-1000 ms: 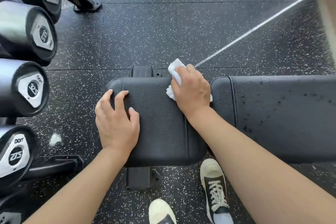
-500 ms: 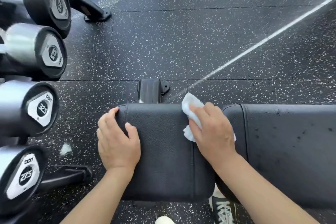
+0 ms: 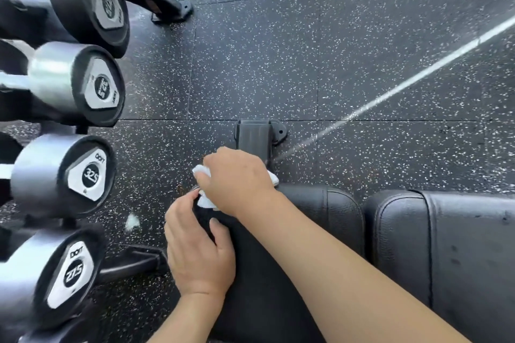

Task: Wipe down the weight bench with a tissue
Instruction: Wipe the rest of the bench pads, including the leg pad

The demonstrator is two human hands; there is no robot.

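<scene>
Bench (image 3: 459,245) lies across the lower right of the view, two black padded sections with a narrow gap between them; the seat pad (image 3: 320,217) is the left one, and both forearms reach over it. It looks heavy and fixed on its frame, so it should stay put under pressure; the vinyl is stiff at the seams, soft over the padding, and probably slick once damp. The backrest section shows dark specks, so that part likely remains to be wiped.

Dumbbells (image 3: 92,83) sit racked along the left edge, ends facing the bench, over speckled rubber floor (image 3: 306,50).

The right hand (image 3: 237,178) is at the far left corner of the seat pad, fingers curled down over a bunched tissue (image 3: 204,199) and pressing it to the pad's edge. The left hand (image 3: 195,248) rests on the pad's left rim just beside it, fingers bent over the edge, thumb on top, steadying and holding nothing loose.

The tissue is light, soft and easily torn; it is best kept wadded under the palm, not dragged by a corner, especially over seams.
</scene>
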